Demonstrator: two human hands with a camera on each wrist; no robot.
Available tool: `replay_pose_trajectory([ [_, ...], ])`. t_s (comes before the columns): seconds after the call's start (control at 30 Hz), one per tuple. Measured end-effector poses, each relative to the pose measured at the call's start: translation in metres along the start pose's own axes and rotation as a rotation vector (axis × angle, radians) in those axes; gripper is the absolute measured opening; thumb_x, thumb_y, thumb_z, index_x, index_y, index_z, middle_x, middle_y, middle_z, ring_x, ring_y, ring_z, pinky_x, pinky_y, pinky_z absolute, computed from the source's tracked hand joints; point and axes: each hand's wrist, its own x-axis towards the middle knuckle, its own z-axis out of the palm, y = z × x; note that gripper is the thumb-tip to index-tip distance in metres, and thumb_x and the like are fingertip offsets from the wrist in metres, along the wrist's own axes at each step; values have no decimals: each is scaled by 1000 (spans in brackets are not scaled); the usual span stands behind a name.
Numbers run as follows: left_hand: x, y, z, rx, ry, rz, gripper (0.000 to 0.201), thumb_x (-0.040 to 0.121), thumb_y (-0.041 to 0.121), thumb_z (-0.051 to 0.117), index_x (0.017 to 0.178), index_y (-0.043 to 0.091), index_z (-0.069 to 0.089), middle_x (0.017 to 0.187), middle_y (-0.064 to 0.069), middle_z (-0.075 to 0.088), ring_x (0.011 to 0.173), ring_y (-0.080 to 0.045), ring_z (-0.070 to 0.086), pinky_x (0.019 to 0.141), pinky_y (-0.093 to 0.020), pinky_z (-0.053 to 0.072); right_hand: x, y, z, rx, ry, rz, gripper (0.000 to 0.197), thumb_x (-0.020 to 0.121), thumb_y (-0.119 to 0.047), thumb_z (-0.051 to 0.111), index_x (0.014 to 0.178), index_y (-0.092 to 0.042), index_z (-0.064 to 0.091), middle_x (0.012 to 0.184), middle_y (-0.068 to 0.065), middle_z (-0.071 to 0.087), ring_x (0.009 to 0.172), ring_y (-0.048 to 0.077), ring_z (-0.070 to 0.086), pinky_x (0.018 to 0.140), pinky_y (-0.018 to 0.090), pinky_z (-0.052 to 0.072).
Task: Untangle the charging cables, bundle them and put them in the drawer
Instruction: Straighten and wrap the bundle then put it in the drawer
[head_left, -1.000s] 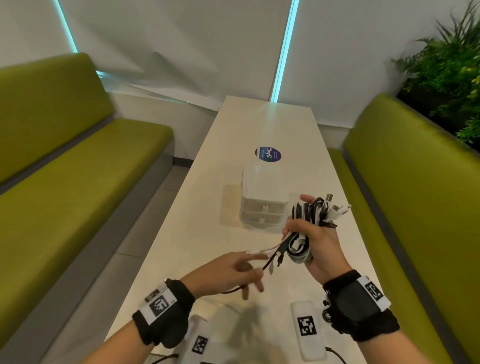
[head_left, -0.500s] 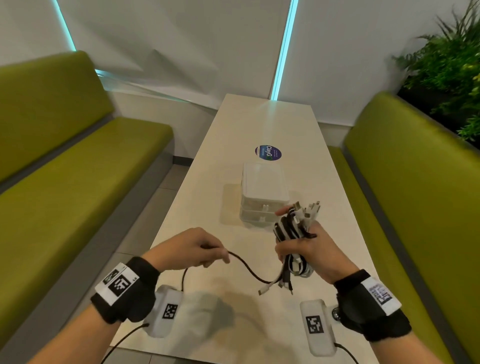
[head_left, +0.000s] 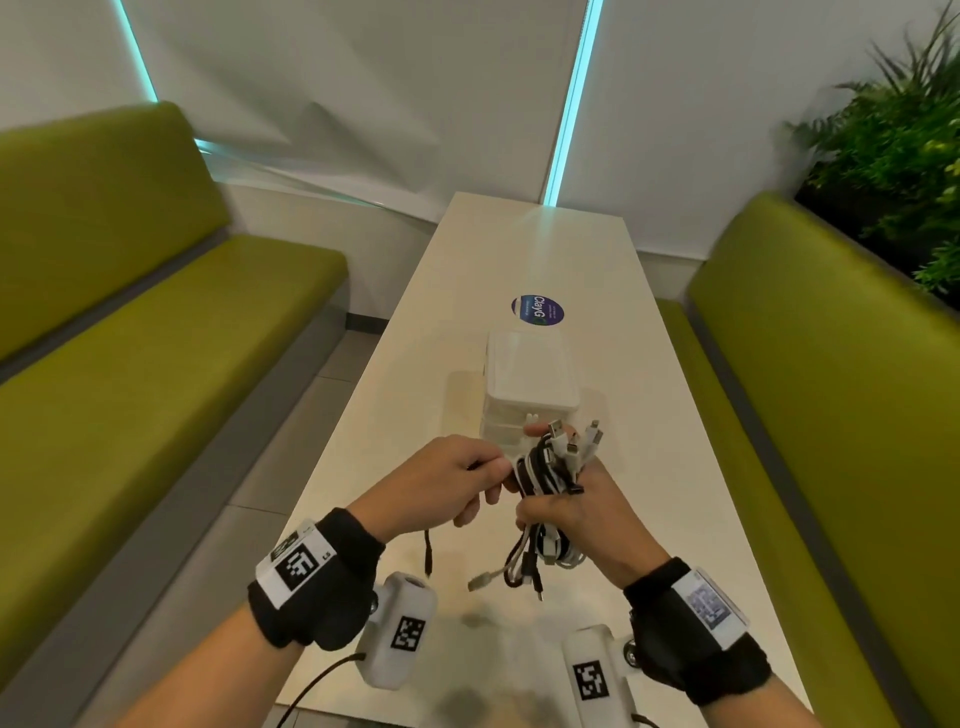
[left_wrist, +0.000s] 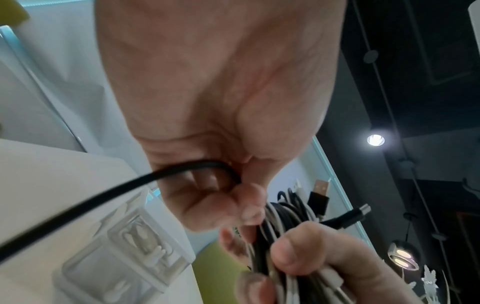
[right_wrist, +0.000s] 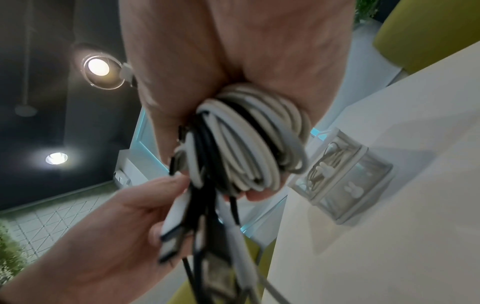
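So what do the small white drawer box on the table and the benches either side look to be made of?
Small white drawer box: likely plastic, with see-through drawer fronts showing cables inside in the right wrist view. Olive-green benches: padded upholstery, matte and smooth; fabric or vinyl, I cannot tell which.

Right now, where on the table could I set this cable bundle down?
Bare table beyond the round sticker, and strips either side of the drawer box. It is crowded near you: both hands and the cable bundle hang there.

drawer unit (head_left: 524, 415) front behind cable bundle (head_left: 548, 467)
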Motion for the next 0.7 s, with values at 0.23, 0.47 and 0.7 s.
replay_pose_trajectory([
  [0.23, -1, -2, 24, -214, 314, -77, 38, 92, 39, 61, 67, 11, 63, 54, -1, 62, 54, -18, 66, 62, -28, 56, 2, -1, -6, -71, 67, -66, 62, 67, 10, 68, 94, -44, 56, 83, 22, 59, 70, 29, 59, 75, 54, 52],
  [0.47, 11, 4, 46, -1008, 225, -75, 32, 103, 16, 41, 117, -4, 61, 121, -14, 67, 118, -24, 61, 104, -43, 46, 12, 19, -7, 29, 275, -81, 70, 66, 0, 71, 125, -26, 43, 98, -3, 71, 93, 17, 68, 86, 44, 56],
  [0.7, 23, 7, 64, -985, 258, -52, 34, 99, -6, 40, 122, 4, 62, 118, -11, 69, 113, -21, 65, 88, -25, 54, 6, 25, -9, 36, 243, -99, 70, 70, 2, 76, 122, -34, 46, 97, -3, 69, 88, 14, 69, 83, 43, 58],
])
